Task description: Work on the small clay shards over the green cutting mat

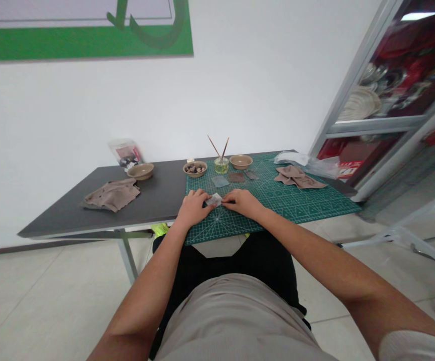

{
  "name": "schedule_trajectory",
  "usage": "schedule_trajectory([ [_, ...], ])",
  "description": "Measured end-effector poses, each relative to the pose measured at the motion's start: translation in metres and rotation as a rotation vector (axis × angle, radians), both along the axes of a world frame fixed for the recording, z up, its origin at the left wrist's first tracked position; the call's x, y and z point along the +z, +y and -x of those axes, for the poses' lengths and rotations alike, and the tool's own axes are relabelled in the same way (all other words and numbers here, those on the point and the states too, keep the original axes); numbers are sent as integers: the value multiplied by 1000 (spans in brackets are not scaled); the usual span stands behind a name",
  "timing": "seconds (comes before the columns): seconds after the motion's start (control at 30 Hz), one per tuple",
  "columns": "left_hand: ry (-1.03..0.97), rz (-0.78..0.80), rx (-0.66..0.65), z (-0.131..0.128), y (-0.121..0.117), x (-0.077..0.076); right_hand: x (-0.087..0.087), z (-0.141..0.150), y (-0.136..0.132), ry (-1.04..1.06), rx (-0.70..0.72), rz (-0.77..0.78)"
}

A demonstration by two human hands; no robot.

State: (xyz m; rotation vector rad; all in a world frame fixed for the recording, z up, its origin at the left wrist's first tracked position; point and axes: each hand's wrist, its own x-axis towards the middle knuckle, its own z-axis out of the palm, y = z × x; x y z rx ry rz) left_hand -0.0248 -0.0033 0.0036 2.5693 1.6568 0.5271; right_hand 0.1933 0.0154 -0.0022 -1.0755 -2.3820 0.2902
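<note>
My left hand point(194, 206) and my right hand point(243, 202) meet over a small pale grey piece point(214, 200) that lies on the green cutting mat point(296, 200). Both hands pinch its edges, the left from the left side, the right from the right. Just beyond them on the mat lie a light grey square point(220, 181), a brown square point(236, 177) and a darker piece point(251, 174). Behind these stand a glass jar with two brushes point(221, 163), a tan bowl of small dark bits point(195, 169) and an empty tan bowl point(240, 161).
The dark table point(153, 195) also carries a brown cloth point(112, 194) at the left, a tan bowl point(140, 171), and a plastic bag with small items point(126, 153). Another brown cloth point(298, 176) and clear plastic point(307, 163) lie at the right. A glass-fronted cabinet point(390, 90) stands beyond.
</note>
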Motion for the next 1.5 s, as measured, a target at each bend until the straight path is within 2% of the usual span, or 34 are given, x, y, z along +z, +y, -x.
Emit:
schedule_trajectory([
  [0.2,15,-9,5,0,1,-1,6,8,13,-84,-34,-21],
  [0.37,14,-14,3,1,2,-2,5,26,7,-104,-28,-45],
  [0.57,10,-12,-7,1,2,-3,8,17,4,-95,38,-14],
  [0.67,10,-12,6,0,2,-4,10,15,15,-118,-1,-7],
  [0.8,11,-9,8,1,3,-5,10,28,26,-134,-64,-4],
  [0.93,16,-44,-1,2,3,-6,9,39,26,-142,-107,-23],
  [1.1,22,-50,1,2,2,-7,8,36,24,-122,-82,-14],
  [1.3,39,-37,32,0,1,-4,9,43,29,-164,-167,-28],
  [1.5,39,-11,42,-1,-1,-2,7,39,22,-167,-99,-46],
])
